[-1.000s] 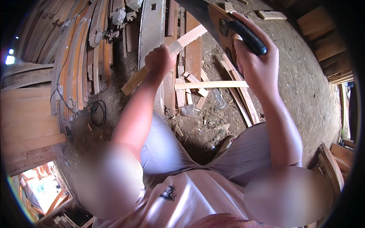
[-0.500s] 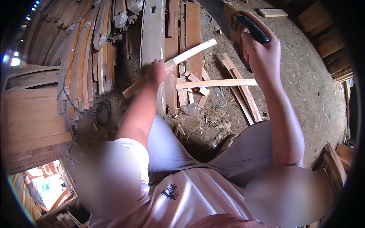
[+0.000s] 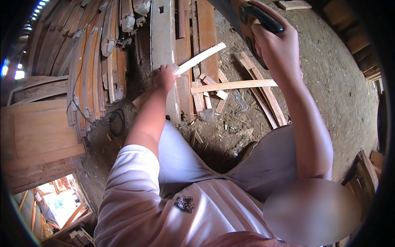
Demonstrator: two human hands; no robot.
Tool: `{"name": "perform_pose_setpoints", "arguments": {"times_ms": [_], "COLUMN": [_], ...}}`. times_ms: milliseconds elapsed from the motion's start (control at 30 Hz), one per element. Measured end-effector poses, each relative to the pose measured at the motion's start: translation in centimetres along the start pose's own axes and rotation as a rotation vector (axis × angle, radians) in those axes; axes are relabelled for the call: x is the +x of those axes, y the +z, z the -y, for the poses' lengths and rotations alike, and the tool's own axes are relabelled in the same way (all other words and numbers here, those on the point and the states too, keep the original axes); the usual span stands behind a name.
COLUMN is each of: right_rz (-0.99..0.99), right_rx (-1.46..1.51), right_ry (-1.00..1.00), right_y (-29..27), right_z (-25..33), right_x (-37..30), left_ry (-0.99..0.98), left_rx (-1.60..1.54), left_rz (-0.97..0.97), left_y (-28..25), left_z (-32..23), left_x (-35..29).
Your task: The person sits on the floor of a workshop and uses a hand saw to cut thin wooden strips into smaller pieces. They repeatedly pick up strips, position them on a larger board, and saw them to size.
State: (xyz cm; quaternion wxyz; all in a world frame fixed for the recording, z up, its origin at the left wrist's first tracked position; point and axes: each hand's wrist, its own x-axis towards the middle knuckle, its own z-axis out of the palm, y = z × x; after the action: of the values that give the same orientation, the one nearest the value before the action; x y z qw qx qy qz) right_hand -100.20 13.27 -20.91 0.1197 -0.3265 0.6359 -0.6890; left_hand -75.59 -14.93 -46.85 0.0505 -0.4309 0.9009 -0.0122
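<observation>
My left hand (image 3: 164,77) is closed round a pale strip of wood (image 3: 201,58), pressing it on the long grey plank (image 3: 162,45). The strip lies slantwise, its light end pointing up and right; its darker lower end is partly behind my forearm. Held up at the top right, a handsaw (image 3: 267,20) with a black and brown handle is in my right hand (image 3: 282,47), whose fingers wrap the grip. The saw's dark blade runs up and left out of the picture. I see the blade apart from the strip, with a gap between them.
Offcuts (image 3: 210,82) and a longer light strip (image 3: 234,85) lie right of the planks. Two more strips (image 3: 263,92) slant across the dirt floor (image 3: 329,82). Stacked curved timbers (image 3: 90,70) stand at the left, with a black cable (image 3: 117,122) and a wooden panel (image 3: 45,131) near them.
My right hand and the saw have shifted a little up and left. The strip under my left hand has slid slightly left. The whole view has also moved a little.
</observation>
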Motion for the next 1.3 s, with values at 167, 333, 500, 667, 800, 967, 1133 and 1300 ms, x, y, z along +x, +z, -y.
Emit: {"name": "perform_pose_setpoints", "arguments": {"times_ms": [167,333,500,667,800,967,1133,1300], "right_rz": [-0.055,-0.095,-0.127,-0.099,-0.114,-0.180,-0.236,-0.297], "right_rx": [-0.049,-0.044,-0.030,-0.015,0.014,0.145,0.202,0.126], "right_ry": [-0.056,0.027,-0.015,-0.038,0.111,0.124,0.195,0.172], "right_y": [-0.6,-0.5,-1.2,-2.3,-2.6,-3.4,-5.3,-7.7], "right_z": [-0.4,0.5,0.8,-0.3,1.5,0.1,-2.0,-3.1], "right_x": [0.2,-0.3,-0.5,0.6,-0.1,1.0,3.0,4.0], "left_ry": [0.039,0.088,0.062,0.133,0.206,0.334,0.290,0.151], "left_rx": [0.067,0.139,0.118,0.166,0.123,-0.354,-0.466,-0.454], "left_rz": [-0.050,-0.108,-0.085,-0.138,-0.196,-0.063,0.438,0.573], "left_y": [-0.3,-0.4,-0.4,-0.9,-3.0,-6.1,-2.6,5.7], "left_z": [0.0,0.6,-0.1,-0.3,-2.0,-10.3,-20.4,-24.3], "left_x": [0.0,-0.3,-0.2,-0.3,-0.4,-2.6,-7.2,-11.3]}}
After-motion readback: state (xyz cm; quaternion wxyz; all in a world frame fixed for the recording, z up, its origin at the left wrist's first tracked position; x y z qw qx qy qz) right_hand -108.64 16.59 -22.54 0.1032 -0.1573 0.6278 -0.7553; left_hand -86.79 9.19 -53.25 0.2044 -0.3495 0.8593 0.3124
